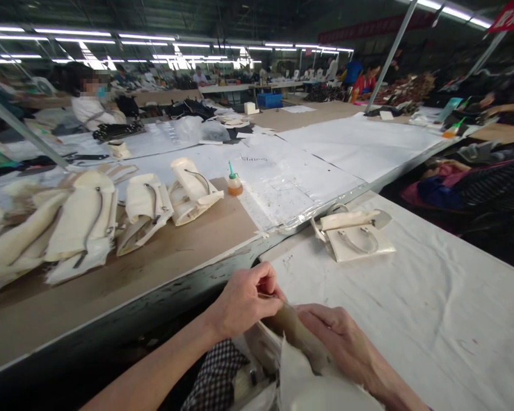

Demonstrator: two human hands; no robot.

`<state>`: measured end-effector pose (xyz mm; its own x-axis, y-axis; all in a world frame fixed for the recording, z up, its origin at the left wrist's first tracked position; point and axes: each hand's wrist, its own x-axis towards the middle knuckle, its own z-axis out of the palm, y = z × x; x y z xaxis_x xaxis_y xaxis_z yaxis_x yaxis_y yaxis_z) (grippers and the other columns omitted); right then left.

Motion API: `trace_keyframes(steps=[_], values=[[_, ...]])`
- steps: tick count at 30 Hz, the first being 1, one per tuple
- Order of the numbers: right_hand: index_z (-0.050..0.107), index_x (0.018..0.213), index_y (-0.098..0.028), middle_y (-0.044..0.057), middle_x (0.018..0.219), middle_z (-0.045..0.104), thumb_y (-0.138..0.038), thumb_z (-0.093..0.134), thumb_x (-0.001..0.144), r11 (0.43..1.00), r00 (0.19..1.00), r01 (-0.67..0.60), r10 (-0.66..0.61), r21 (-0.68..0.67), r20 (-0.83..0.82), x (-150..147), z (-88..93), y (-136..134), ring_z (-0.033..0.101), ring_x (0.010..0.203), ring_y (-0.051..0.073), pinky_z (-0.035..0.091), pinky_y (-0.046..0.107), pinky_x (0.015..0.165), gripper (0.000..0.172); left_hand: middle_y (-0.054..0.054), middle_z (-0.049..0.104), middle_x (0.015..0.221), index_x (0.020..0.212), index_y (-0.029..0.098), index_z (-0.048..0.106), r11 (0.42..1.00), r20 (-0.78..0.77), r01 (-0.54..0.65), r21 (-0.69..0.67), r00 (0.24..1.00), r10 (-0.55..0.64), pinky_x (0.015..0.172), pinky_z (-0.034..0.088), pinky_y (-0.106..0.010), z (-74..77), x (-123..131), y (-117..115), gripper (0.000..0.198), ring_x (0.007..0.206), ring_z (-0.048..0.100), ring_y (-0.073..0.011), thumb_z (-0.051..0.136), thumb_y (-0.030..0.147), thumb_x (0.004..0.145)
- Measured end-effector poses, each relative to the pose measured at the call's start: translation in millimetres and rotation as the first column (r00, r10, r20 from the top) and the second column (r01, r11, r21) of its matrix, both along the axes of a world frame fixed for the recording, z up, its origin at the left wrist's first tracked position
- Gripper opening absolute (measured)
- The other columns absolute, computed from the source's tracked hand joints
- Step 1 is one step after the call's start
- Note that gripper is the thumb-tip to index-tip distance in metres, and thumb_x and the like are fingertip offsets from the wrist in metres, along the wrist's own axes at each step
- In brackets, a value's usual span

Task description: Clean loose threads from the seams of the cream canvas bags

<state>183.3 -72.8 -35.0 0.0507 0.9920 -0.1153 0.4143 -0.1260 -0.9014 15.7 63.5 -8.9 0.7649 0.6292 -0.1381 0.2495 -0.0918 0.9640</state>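
Observation:
A cream-coloured handbag (297,368), part-made by its loose panels, lies over my lap at the bottom of the view. With thumb and fingers pinched together, my left hand (251,299) grips the upper edge of its brownish lining. Opposite it, my right hand (332,331) is closed around the bag's other side, its fingertips partly hidden behind the material. Between both hands the lining is pulled into view. The bag's lower part runs out of the picture.
On the brown-topped bench to the left lie several cream bag pieces (85,211) with zips. A small glue bottle (235,185) with a green nozzle stands beyond them. A cream handbag (353,234) rests on the white-covered table (432,308) at right. Other people work farther off.

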Motion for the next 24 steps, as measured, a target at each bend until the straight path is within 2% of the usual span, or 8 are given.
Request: trace_keyframes(steps=[2, 4, 8, 10, 13, 17, 20, 24], values=[[0.065, 0.084, -0.020, 0.000, 0.078, 0.067, -0.043, 0.031, 0.105, 0.997, 0.998, -0.049, 0.047, -0.066, -0.035, 5, 1.9, -5, 0.062, 0.070, 0.015, 0.046, 0.021, 0.056, 0.046, -0.001, 0.072, 0.077, 0.069, 0.021, 0.036, 1.000, 0.002, -0.012, -0.001, 1.000, 0.012, 0.062, 0.046, -0.022, 0.0, 0, 0, 0.028, 0.069, 0.061, -0.0140, 0.059, 0.006, 0.067], [0.064, 0.088, -0.021, 0.000, 0.080, 0.068, -0.043, 0.031, 0.105, 0.995, 0.992, -0.082, 0.087, -0.054, 0.087, 8, -2.0, -9, 0.063, 0.070, 0.015, 0.046, 0.022, 0.058, 0.044, -0.001, 0.072, 0.077, 0.069, 0.021, 0.036, 1.000, 0.008, -0.016, 0.003, 1.000, 0.016, 0.063, 0.047, -0.023, -0.3, 0, -1, 0.028, 0.070, 0.062, -0.0144, 0.059, 0.006, 0.067], [0.058, 0.072, -0.019, 0.002, 0.067, 0.062, -0.029, 0.034, 0.104, 0.949, 0.828, -0.209, 0.044, 0.235, 0.559, 8, -19.4, -8, 0.058, 0.061, 0.016, 0.042, 0.028, 0.059, 0.042, -0.001, 0.072, 0.076, 0.070, 0.021, 0.036, 1.000, 0.016, -0.012, -0.002, 1.000, 0.012, 0.063, 0.046, -0.023, -1.5, -1, -1, 0.028, 0.070, 0.062, -0.0143, 0.060, 0.005, 0.068], [0.052, 0.066, -0.019, 0.002, 0.062, 0.058, -0.020, 0.033, 0.103, 0.894, 0.775, -0.292, 0.014, 0.339, 0.631, 4, -23.8, -6, 0.055, 0.060, 0.016, 0.040, 0.029, 0.060, 0.041, 0.000, 0.072, 0.077, 0.070, 0.021, 0.036, 1.000, 0.015, -0.006, -0.005, 1.000, 0.006, 0.064, 0.046, -0.023, -1.2, -3, 0, 0.029, 0.070, 0.061, -0.0137, 0.060, 0.005, 0.068], [0.049, 0.066, -0.020, 0.002, 0.062, 0.058, -0.016, 0.035, 0.101, 0.870, 0.801, -0.318, 0.034, 0.377, 0.598, -2, -17.6, -6, 0.054, 0.060, 0.016, 0.042, 0.029, 0.060, 0.038, -0.001, 0.073, 0.078, 0.071, 0.020, 0.038, 1.000, 0.009, 0.019, 0.010, 1.000, -0.019, 0.064, 0.046, -0.022, 1.5, -8, 1, 0.029, 0.070, 0.061, -0.0134, 0.062, 0.004, 0.068], [0.059, 0.093, -0.023, 0.003, 0.084, 0.069, -0.024, 0.040, 0.102, 0.937, 0.924, -0.244, 0.146, 0.252, 0.352, -9, 4.8, -2, 0.066, 0.075, 0.018, 0.052, 0.028, 0.067, 0.021, -0.002, 0.072, 0.078, 0.072, 0.020, 0.039, 0.998, 0.017, 0.033, 0.052, 0.999, -0.034, 0.065, 0.048, -0.024, 6.2, -16, -3, 0.028, 0.071, 0.062, -0.0148, 0.063, 0.006, 0.069], [0.052, 0.123, -0.026, 0.002, 0.102, 0.073, -0.030, 0.046, 0.101, 0.977, 0.983, -0.183, 0.181, 0.113, 0.026, -16, 11.6, 10, 0.071, 0.087, 0.017, 0.056, 0.026, 0.076, 0.023, -0.001, 0.069, 0.080, 0.077, 0.019, 0.049, 0.975, -0.041, 0.048, 0.217, 0.998, -0.040, 0.067, 0.048, -0.025, 10.0, -21, -10, 0.018, 0.072, 0.061, -0.0152, 0.061, 0.006, 0.073], [0.055, 0.124, -0.025, 0.002, 0.096, 0.075, -0.033, 0.038, 0.103, 0.976, 0.987, -0.159, 0.158, 0.146, 0.017, -28, -5.6, 23, 0.073, 0.078, 0.018, 0.056, 0.026, 0.068, 0.029, -0.004, 0.064, 0.109, 0.097, 0.020, 0.058, 0.867, -0.146, -0.010, 0.499, 0.985, 0.095, 0.091, 0.045, -0.031, 16.2, -32, -21, 0.033, 0.101, 0.059, -0.0203, 0.062, 0.002, 0.070]])
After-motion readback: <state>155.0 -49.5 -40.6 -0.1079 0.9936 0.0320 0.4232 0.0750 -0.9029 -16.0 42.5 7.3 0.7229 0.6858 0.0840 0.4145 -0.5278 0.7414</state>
